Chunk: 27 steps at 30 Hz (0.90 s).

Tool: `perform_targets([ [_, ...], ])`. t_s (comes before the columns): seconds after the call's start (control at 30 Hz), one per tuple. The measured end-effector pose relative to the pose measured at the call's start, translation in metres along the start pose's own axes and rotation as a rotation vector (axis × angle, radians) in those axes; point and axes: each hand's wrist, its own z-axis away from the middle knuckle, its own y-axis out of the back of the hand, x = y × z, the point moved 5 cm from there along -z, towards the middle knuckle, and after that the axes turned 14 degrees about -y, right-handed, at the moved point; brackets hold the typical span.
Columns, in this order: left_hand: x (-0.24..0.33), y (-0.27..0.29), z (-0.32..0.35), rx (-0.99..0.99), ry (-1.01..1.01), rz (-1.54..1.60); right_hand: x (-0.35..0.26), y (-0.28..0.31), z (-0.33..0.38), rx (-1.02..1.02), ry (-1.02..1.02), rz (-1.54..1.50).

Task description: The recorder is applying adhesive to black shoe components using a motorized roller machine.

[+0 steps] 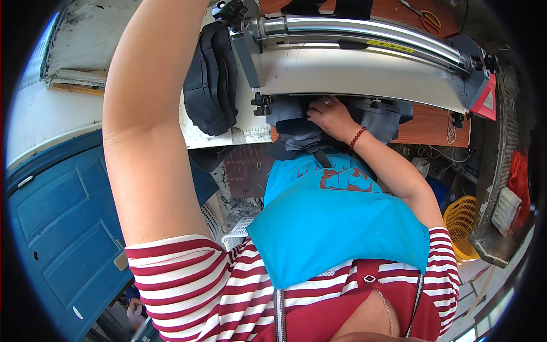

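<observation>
A long metal machine (359,71) with a shiny roller lies across the far side of the worktable. Below its front edge is a bunch of dark grey fabric pieces (296,134). My right hand (332,118), with a ring and a red bead bracelet, rests on this bunch, fingers bent and closed on the cloth; part of the cloth is hidden beneath the machine. A thick folded stack of dark fabric (212,82) lies left of the machine. My left forearm reaches up past that stack and leaves the picture at the top, so my left hand is out of sight.
Scissors (430,21) with orange-yellow handles lie behind the machine. A yellow basket (462,219) stands low on the right, near a red plastic bag (517,176). At left is a blue panelled door (62,216). A white basket (236,231) sits below the table, and loose cords hang at right.
</observation>
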Motion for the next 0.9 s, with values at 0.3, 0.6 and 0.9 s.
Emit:
perform_targets([
  [0.3,0.043,-0.008,0.02,0.193,-0.223,-0.295,0.003,0.034,0.001,0.115,0.079,0.05],
  [0.6,-0.046,-0.066,0.028,-0.252,-0.457,-1.011,0.023,0.139,0.011,0.128,-0.73,-0.87],
  [0.9,-0.132,-0.132,0.056,-0.604,0.094,-0.657,0.079,0.158,-0.002,0.201,-0.922,-1.099],
])
